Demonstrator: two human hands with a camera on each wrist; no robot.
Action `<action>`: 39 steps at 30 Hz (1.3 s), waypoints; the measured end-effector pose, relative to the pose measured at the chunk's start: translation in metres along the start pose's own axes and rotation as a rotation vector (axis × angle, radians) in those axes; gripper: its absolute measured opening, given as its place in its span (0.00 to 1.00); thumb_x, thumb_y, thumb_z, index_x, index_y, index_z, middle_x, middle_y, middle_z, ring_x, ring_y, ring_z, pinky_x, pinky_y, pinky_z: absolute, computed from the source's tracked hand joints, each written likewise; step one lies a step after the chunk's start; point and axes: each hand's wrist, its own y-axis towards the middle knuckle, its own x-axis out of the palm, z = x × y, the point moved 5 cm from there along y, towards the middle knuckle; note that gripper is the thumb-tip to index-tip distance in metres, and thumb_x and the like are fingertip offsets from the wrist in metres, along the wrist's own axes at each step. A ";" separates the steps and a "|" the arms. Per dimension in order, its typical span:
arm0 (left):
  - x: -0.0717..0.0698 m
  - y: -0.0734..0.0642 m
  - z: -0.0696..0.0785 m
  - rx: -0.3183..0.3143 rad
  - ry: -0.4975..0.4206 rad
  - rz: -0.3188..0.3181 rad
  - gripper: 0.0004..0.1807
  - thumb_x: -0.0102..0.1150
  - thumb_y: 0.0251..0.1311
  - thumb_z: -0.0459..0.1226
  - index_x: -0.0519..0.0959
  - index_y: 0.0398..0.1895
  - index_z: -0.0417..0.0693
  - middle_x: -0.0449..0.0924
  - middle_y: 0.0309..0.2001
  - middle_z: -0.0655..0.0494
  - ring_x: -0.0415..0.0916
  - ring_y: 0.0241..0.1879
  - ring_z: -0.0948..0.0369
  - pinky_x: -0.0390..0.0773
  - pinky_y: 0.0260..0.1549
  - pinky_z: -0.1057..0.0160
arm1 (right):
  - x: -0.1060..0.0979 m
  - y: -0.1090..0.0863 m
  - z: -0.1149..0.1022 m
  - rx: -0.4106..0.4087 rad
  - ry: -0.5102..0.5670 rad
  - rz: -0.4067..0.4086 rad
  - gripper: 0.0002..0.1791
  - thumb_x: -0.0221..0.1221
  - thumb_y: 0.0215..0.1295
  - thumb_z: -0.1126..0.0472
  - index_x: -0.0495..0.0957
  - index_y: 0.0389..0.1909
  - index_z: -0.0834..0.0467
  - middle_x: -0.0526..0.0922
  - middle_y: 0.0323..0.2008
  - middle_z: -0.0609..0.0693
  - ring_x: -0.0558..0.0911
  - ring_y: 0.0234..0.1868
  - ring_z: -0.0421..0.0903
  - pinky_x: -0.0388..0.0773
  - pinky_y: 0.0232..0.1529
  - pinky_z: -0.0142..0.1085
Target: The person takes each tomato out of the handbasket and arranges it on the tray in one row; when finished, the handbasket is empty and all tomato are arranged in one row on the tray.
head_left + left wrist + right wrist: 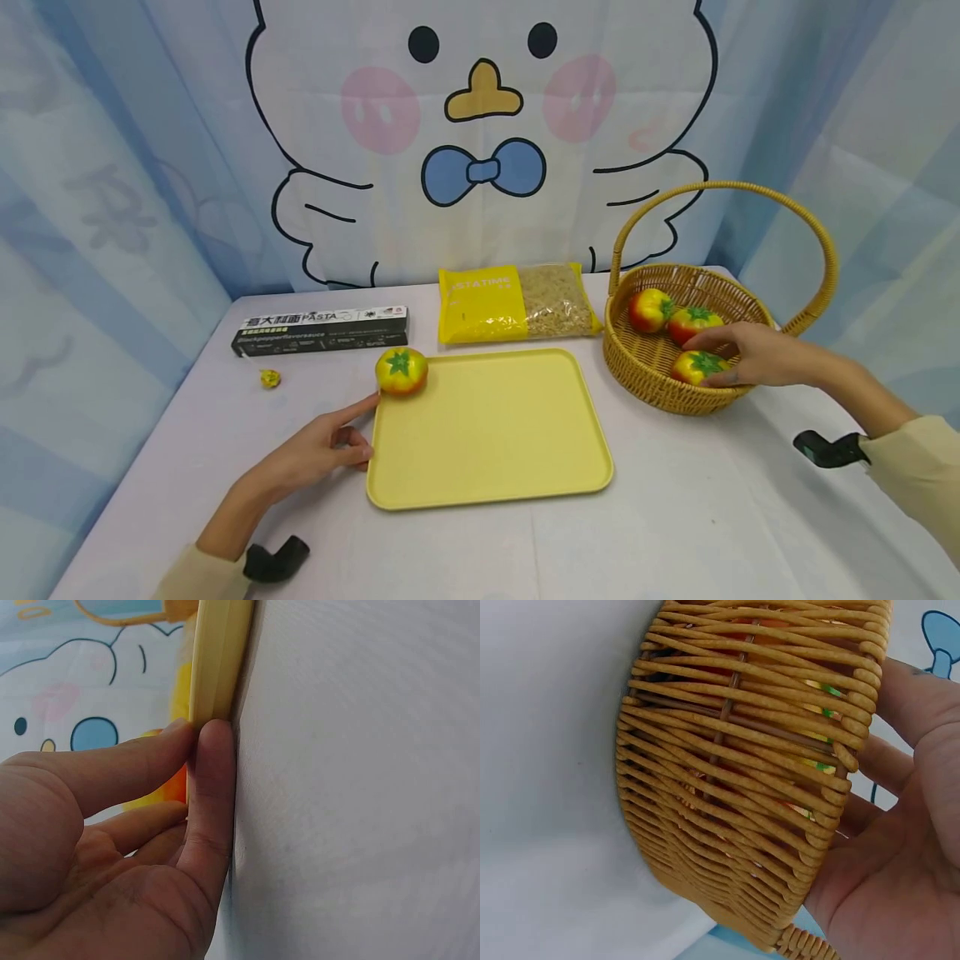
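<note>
The left hand (318, 450) is at the left side of a yellow tray (491, 433); its thumb and a finger (216, 761) pinch the tray's edge. One finger points toward a red-and-yellow tomato (402, 372) with a green star-shaped top, at the tray's far left corner. Over the near right rim of a wicker basket (660, 392), the right hand (757, 354) reaches in. Its thumb and fingers curl round a tomato (693, 367) inside. Two more tomatoes, one red and yellow (651, 310) and one with a green top (693, 323), lie behind it. The weave largely hides them in the right wrist view.
Behind the tray lies a yellow pasta bag (483, 304). A black-and-white pasta box (322, 329) sits at the far left, with a small yellow item (270, 378) before it. The basket's tall handle (828, 267) arches above the right arm. A patterned curtain (480, 225) hangs behind.
</note>
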 end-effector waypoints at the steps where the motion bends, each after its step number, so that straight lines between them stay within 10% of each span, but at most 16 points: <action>1: 0.000 0.000 0.000 0.006 0.003 -0.004 0.46 0.65 0.72 0.35 0.52 0.87 0.51 0.82 0.42 0.49 0.80 0.40 0.57 0.75 0.51 0.59 | 0.000 0.000 0.000 0.008 -0.014 0.006 0.32 0.75 0.63 0.51 0.81 0.64 0.62 0.85 0.61 0.60 0.85 0.60 0.60 0.85 0.56 0.54; 39: 0.000 0.000 -0.001 0.006 -0.009 -0.002 0.46 0.65 0.71 0.35 0.52 0.87 0.50 0.82 0.42 0.49 0.81 0.41 0.57 0.74 0.51 0.59 | -0.002 0.001 -0.006 0.013 0.052 0.171 0.35 0.75 0.63 0.52 0.78 0.67 0.63 0.84 0.62 0.65 0.84 0.59 0.63 0.85 0.57 0.51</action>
